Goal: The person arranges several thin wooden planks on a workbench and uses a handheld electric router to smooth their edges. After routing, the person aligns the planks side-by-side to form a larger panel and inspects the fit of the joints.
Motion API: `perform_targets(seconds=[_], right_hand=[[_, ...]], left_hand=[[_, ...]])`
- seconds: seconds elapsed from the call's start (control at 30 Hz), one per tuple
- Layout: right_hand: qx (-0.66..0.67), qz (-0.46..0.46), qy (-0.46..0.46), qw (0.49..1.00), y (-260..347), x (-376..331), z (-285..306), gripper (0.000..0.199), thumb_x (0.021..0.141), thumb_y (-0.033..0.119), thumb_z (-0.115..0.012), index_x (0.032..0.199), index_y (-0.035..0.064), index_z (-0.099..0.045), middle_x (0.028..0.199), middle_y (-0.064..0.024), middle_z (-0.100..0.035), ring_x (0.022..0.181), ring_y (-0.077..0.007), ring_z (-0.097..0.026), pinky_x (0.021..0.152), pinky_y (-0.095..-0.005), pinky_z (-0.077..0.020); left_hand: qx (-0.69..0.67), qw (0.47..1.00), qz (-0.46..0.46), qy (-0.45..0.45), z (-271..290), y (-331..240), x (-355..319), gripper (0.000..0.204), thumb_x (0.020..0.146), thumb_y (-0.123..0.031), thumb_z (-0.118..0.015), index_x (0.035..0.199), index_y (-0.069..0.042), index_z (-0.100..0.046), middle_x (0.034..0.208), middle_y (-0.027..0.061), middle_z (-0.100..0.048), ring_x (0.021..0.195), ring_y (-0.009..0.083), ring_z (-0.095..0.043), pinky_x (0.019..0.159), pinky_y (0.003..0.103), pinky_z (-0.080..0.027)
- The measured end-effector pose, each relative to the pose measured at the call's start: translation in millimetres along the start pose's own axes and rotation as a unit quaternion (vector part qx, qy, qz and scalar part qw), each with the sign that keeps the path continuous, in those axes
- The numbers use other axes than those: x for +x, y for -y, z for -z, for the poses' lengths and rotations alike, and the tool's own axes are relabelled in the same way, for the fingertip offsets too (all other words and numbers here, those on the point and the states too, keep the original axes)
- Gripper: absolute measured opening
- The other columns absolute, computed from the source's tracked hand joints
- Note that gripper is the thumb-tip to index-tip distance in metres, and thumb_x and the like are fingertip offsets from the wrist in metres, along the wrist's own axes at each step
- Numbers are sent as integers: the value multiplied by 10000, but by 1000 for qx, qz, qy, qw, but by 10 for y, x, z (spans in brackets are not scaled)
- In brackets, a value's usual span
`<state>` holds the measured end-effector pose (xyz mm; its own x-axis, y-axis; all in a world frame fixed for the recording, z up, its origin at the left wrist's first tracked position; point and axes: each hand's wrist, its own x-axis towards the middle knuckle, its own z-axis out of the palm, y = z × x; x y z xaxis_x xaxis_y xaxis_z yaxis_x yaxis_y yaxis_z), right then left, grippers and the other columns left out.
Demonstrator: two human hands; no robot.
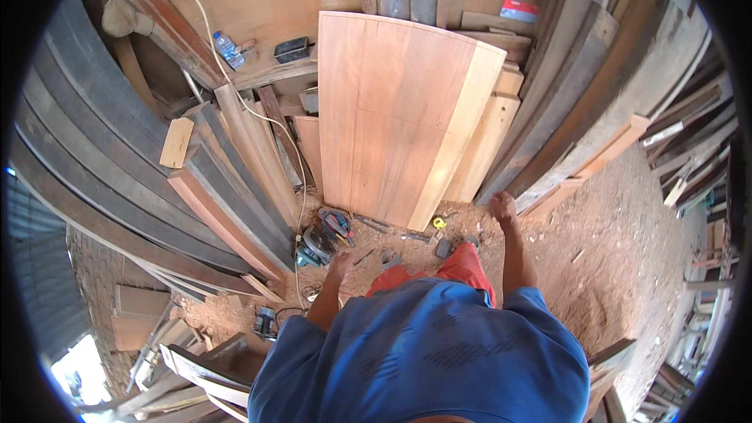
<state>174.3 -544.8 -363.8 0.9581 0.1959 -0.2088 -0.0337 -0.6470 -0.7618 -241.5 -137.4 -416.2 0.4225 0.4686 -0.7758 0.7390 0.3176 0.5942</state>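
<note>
My left hand (339, 265) hangs low in front of my blue shirt, just right of a power tool (315, 247) and red-handled pliers (337, 225) lying in the sawdust; it holds nothing I can see. My right hand (502, 207) is stretched out to the right of a large pale wood panel (399, 113) that leans upright against stacked boards, close to its lower right corner but apart from it. Whether its fingers touch the planks beside it is unclear.
Long dark planks (117, 164) lean at the left, more boards (580, 102) at the right. A white cord (258, 113) runs down to the tools. A water bottle (228, 50) and a dark box (291, 49) sit on a bench behind. Sawdust covers the ground (619, 243).
</note>
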Motion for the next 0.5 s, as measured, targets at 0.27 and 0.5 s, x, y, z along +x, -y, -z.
perform_targets(seconds=[0.27, 0.5], right_hand=[[313, 227, -6, 922, 1411, 1923, 697, 500, 894, 298, -747, 1251, 7, -554, 1070, -70, -642, 1019, -159, -576, 910, -335, -463], [359, 376, -51, 852, 2408, 3536, 1150, 362, 942, 242, -702, 1202, 14, -596, 1096, -108, -676, 996, -211, -622, 907, -344, -490]], left_hand=[[-45, 996, 71, -15, -363, 994, 160, 284, 892, -353, -579, 824, -98, -684, 670, 116, -635, 720, 272, -690, 652, 485, -537], [205, 975, -20, -77, -1112, 1395, -483, 308, 907, -350, -577, 1083, -104, -635, 897, 172, -694, 849, 317, -705, 739, 495, -546]])
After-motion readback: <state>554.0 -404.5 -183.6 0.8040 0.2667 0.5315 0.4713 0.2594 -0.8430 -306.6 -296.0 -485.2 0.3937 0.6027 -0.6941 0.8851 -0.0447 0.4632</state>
